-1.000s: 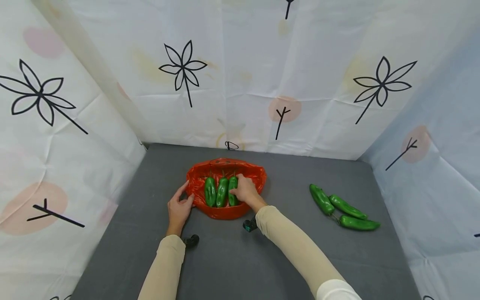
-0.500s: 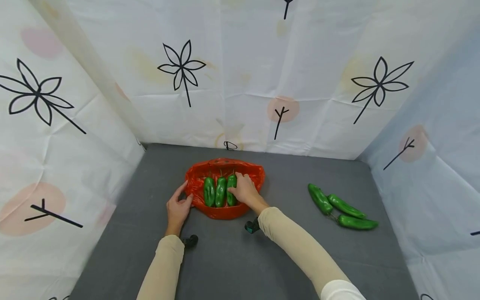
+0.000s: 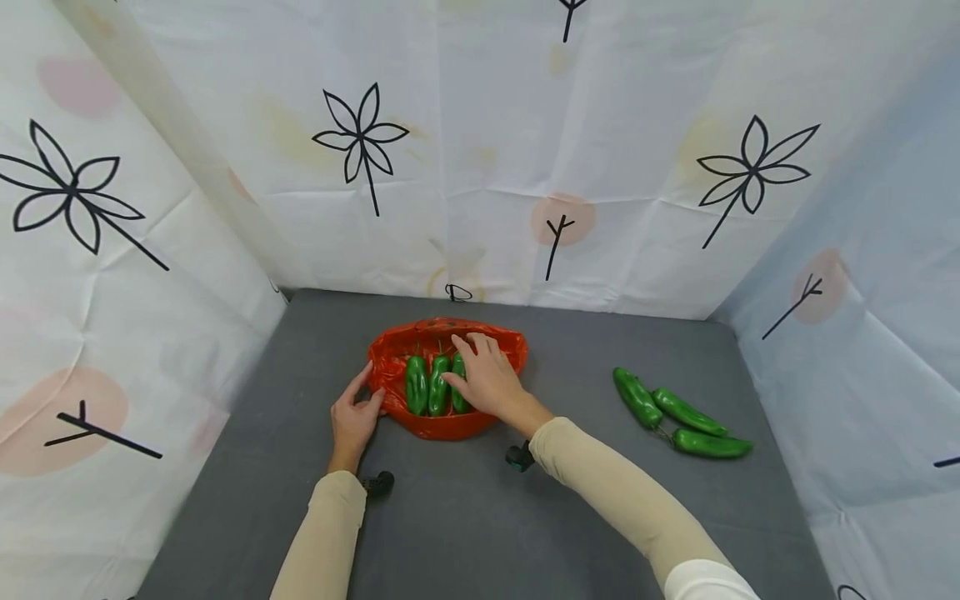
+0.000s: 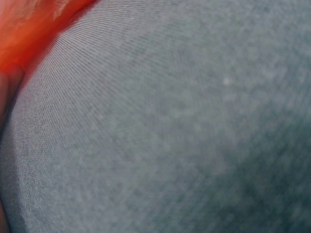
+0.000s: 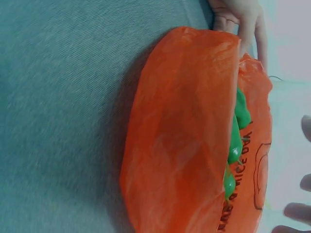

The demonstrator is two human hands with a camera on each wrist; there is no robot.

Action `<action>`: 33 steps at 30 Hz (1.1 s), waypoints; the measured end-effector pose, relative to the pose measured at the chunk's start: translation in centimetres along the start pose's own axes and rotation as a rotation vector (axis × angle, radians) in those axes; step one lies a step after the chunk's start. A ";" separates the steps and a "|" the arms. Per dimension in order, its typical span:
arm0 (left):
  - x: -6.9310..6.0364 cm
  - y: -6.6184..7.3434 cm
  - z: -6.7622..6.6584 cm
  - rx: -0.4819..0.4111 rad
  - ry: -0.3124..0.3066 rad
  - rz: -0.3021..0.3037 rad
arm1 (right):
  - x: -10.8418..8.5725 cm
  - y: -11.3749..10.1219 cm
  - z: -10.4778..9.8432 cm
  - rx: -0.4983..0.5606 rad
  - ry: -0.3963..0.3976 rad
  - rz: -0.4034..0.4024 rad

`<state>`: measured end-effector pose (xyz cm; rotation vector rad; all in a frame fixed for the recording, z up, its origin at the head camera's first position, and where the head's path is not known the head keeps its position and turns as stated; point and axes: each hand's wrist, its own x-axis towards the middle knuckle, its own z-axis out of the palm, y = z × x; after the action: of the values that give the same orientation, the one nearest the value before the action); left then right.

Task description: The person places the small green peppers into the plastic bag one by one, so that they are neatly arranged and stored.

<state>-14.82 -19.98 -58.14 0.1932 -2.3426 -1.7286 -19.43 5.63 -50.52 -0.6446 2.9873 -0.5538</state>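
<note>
A red plastic bag [image 3: 438, 427] lies on the grey table with its mouth spread wide. Inside are three green peppers [image 3: 416, 386], side by side, stems to the back; the right one is partly hidden by my right hand [image 3: 491, 379]. That hand hovers over the bag's right side, fingers spread, holding nothing. In the right wrist view its fingertips [image 5: 299, 212] appear at the right edge, apart from the bag. My left hand [image 3: 352, 421] touches the bag's left end, index finger and thumb apart, fingers fairly straight. The left wrist view shows only a corner of the bag [image 4: 34, 24].
Three more green peppers [image 3: 711, 443] lie grouped on the right of the grey table [image 3: 450, 525]. White patterned cloth [image 3: 487, 158] stands behind the table and along both sides.
My right hand has let go of the right pepper, lifted and spread its fingers. That pepper now lies in the bag beside the other two. The left hand has stayed at the bag's left end.
</note>
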 end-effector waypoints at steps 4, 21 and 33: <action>0.2 -0.2 0.1 0.003 0.004 -0.009 | -0.4 0.2 -0.2 -0.099 0.009 -0.029; 1.3 -4.3 0.7 0.000 0.043 -0.022 | -2.7 3.7 -0.2 -0.206 -0.010 0.006; 1.3 -4.7 0.8 -0.035 0.057 0.003 | -4.0 5.9 -1.0 -0.203 0.003 0.094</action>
<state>-16.39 -20.91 -62.74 0.2290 -2.2701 -1.7376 -18.23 12.62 -51.78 -0.5099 3.0824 -0.2483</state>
